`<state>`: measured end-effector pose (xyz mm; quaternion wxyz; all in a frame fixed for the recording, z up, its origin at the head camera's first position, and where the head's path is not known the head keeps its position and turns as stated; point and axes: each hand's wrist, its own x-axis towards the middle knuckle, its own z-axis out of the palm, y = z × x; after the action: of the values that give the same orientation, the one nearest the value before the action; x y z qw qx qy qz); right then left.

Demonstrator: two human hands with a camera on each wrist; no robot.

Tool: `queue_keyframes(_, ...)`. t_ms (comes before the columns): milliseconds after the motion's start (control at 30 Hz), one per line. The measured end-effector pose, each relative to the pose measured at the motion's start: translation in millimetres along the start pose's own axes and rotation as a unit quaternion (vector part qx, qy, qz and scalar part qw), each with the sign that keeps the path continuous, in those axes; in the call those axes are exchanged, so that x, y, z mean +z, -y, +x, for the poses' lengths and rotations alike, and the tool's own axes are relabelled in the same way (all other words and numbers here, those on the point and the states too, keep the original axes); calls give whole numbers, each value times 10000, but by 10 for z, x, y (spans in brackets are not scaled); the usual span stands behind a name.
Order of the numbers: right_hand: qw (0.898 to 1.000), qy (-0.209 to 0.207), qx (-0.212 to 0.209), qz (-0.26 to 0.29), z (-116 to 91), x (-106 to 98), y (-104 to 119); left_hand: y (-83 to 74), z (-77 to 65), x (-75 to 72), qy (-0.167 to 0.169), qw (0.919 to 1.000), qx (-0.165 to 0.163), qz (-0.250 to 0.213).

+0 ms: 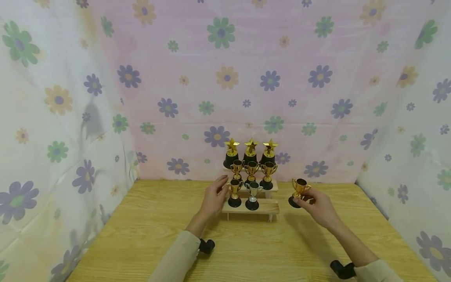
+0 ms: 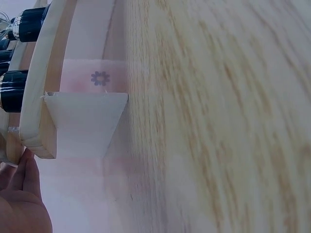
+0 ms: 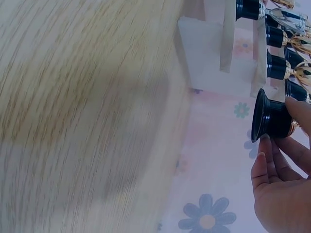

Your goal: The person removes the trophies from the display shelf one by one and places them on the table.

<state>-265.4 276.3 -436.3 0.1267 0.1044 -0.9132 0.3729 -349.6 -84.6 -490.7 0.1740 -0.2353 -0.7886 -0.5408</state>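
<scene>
My right hand (image 1: 320,206) pinches a small gold trophy cup (image 1: 300,188) by its black base (image 3: 278,119), in the air to the right of a stepped wooden stand (image 1: 270,206). At the stand's left side is my left hand (image 1: 213,197), fingers extended; in the left wrist view its fingertips (image 2: 30,160) meet the end of a wooden step. On the lowest step stand a gold trophy cup (image 1: 235,188) on the left and a silver trophy cup (image 1: 253,190) at the middle. Three gold cups (image 1: 268,170) fill the middle step, and three gold star trophies (image 1: 251,145) the top one.
The stand rests on a wood-grain table (image 1: 162,235), near a flowered cloth backdrop (image 1: 225,105) at the back. Similar cloth hangs at the left and right sides. Black wrist devices (image 1: 206,246) are under both forearms.
</scene>
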Motion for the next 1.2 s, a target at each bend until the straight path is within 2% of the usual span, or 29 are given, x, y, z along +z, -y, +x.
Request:
queue_keyframes(200, 9999, -52, -78, -103, 21, -44, -82, -1, 7, -3, 27, 10000, -52, 10)
queue_keyframes(633, 9998, -106, 95, -134, 5, -104, -255, -14, 4, -4, 33, 9999, -51, 136)
queue_keyframes(833, 9997, -38, 164, -152, 7, -123, -377, -21, 12, -6, 73, 9999, -4, 128)
queue_keyframes(1200, 9995, 70, 284, -154, 0, -140, -470, -10, 7, -4, 62, 9999, -5, 107)
